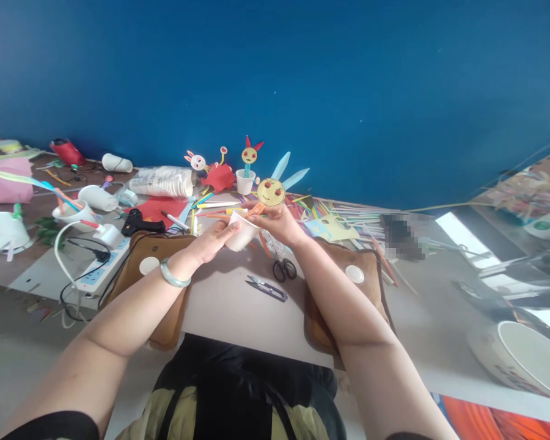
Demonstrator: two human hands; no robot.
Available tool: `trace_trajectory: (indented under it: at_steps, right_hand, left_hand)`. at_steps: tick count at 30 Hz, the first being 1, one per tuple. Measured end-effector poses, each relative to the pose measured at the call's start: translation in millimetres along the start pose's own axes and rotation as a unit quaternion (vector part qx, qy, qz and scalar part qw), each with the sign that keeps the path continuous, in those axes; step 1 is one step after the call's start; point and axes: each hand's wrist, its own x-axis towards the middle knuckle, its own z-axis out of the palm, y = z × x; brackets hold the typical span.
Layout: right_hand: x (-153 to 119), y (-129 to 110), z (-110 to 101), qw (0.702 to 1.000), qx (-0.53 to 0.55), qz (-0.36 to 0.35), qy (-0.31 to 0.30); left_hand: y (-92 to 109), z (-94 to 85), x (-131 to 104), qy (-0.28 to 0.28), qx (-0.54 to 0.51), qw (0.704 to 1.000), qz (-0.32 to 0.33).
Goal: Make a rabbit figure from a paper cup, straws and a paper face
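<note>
My left hand [212, 241], with a pale bangle on its wrist, grips a white paper cup [242, 236] from its left side. My right hand [282, 226] is closed at the cup's upper right, around the orange stem [257, 209] of a paper rabbit figure. That figure has a round yellow face [271, 193] and two light-blue ears, and stands above the cup; the stem's lower end is hidden. Below the hands, black-handled scissors [285, 269] and thread snips [266, 288] lie on the table [238, 318].
Behind stand a red-eared figure in a cup [245, 181] and a white rabbit figure [197, 162]. Stacked paper cups [162, 182], a glue gun [142, 223] and a power strip [101, 269] lie left. Brown cushions [158, 318] flank the work area; a white bucket [527, 357] stands right.
</note>
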Motion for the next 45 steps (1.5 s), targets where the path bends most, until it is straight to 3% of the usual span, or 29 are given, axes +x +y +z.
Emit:
trace_trajectory:
  at_steps: [3, 12, 23, 29, 34, 45]
  right_hand:
    - [-1.1, -2.5, -1.6, 1.000, 0.006, -0.001, -0.022]
    - [-2.2, -7.3, -8.1, 0.996, 0.000, -0.009, -0.087]
    - [-1.4, -14.3, -4.5, 0.998, -0.049, 0.007, -0.030]
    - [-4.4, -16.9, 1.5, 0.998, -0.038, 0.014, -0.055]
    - [-4.9, -16.7, 4.2, 0.997, -0.058, 0.027, -0.047]
    - [-3.4, -19.2, 2.9, 0.998, -0.041, -0.005, -0.049]
  left_hand:
    - [-2.8, -0.5, -0.3, 0.000, -0.026, 1.000, -0.017]
    - [-2.3, 0.7, -3.2, -0.071, -0.037, 0.996, -0.050]
    - [2.9, 3.9, -3.4, -0.031, -0.027, 0.998, -0.044]
    - [1.2, 2.1, -3.3, -0.054, -0.039, 0.997, -0.046]
    - [0.3, 1.4, -3.4, -0.027, -0.035, 0.998, -0.048]
    - [-0.7, 0.9, -1.6, -0.030, -0.047, 0.998, -0.017]
